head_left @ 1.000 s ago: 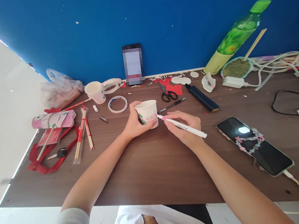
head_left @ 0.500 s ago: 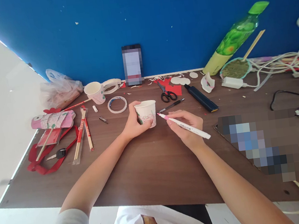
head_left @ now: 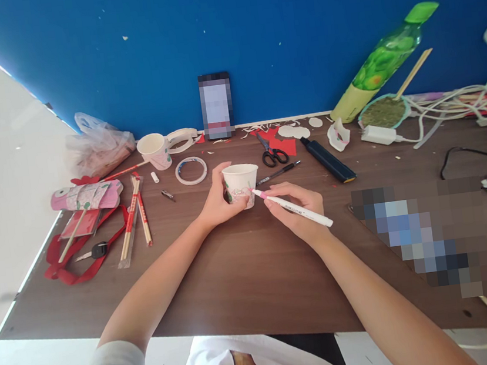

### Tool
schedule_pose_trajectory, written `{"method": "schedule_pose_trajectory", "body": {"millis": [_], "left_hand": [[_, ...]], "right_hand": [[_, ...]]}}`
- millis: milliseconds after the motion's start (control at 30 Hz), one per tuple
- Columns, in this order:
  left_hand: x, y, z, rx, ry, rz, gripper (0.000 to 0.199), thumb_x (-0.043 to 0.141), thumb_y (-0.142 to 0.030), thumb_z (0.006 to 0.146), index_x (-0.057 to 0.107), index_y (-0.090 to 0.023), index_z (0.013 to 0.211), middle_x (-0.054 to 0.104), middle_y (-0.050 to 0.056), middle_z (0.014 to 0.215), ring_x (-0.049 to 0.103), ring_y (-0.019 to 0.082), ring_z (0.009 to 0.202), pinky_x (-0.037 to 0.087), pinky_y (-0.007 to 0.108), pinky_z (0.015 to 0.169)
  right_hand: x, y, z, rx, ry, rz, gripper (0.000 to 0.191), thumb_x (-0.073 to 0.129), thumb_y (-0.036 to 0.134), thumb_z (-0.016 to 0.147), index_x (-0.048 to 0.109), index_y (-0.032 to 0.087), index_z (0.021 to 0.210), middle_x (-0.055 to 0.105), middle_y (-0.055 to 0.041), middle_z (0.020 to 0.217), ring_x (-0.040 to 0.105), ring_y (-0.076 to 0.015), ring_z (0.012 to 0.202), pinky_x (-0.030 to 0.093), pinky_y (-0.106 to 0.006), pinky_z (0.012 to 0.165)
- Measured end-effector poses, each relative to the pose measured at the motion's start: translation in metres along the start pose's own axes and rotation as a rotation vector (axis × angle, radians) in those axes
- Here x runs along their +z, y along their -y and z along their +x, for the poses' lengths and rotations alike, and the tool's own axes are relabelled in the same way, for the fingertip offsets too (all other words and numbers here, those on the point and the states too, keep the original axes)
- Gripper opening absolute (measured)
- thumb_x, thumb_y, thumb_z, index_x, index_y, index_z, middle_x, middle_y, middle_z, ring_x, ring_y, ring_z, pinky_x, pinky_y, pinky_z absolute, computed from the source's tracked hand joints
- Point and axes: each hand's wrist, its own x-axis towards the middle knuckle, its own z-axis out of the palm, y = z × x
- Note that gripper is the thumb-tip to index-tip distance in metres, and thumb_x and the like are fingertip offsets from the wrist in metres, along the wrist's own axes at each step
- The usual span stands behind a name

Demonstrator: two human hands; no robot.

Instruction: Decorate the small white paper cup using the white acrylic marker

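Your left hand (head_left: 219,204) curls its fingers around a white paper cup (head_left: 239,178) with pink and green print, upright at the middle of the brown wooden table (head_left: 221,292); its script is too small to read. Your right hand's fingers (head_left: 291,187) pinch a slim white pink-tipped marker (head_left: 304,212), its lettering illegible, its tip at the cup's side. Far right, a turquoise-rimmed bowl (head_left: 407,109) holds greenish-brown stuff beside a tilted green-capped plastic bottle (head_left: 382,65).

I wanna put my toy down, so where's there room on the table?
Between the forearms, this side of the paper cup; also left of both, this side of the red ribbon and wrapped chopsticks. It's crowded along the blue partition, from plastic bag past scissors to bottle.
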Motion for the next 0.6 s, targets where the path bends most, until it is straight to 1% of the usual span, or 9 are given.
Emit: {"method": "schedule_pose_trajectory", "body": {"millis": [267, 400, 600], "left_hand": [[-0.0011, -0.0002, 0.0008, 0.004, 0.009, 0.003, 0.074, 0.069, -0.048, 0.071, 0.026, -0.025, 0.127, 0.052, 0.006, 0.109, 0.056, 0.02, 0.095, 0.048, 0.037, 0.086], [-0.0012, 0.0001, 0.0005, 0.001, 0.018, 0.023, 0.074, 0.068, -0.049, 0.072, 0.024, -0.025, 0.128, 0.051, 0.006, 0.11, 0.056, 0.021, 0.096, 0.047, 0.037, 0.087], [-0.0012, -0.0004, 0.0006, 0.007, 0.006, 0.014, 0.074, 0.068, -0.047, 0.072, 0.025, -0.026, 0.128, 0.05, 0.006, 0.11, 0.055, 0.021, 0.097, 0.048, 0.037, 0.088]], "right_hand": [[-0.0002, 0.0005, 0.0015, 0.004, -0.015, 0.012, 0.009, 0.067, 0.02, 0.074, 0.073, 0.024, 0.08, 0.072, -0.0027, 0.078, 0.069, -0.0194, 0.076, 0.055, -0.031, 0.066], [-0.0002, 0.0003, 0.0022, 0.016, -0.027, 0.014, 0.009, 0.068, 0.02, 0.073, 0.073, 0.024, 0.079, 0.073, -0.0026, 0.078, 0.069, -0.019, 0.074, 0.055, -0.031, 0.065], [-0.0001, -0.0004, 0.0029, 0.019, -0.032, 0.011, 0.008, 0.068, 0.02, 0.072, 0.073, 0.023, 0.078, 0.073, -0.0029, 0.078, 0.068, -0.018, 0.072, 0.054, -0.03, 0.064]]}}
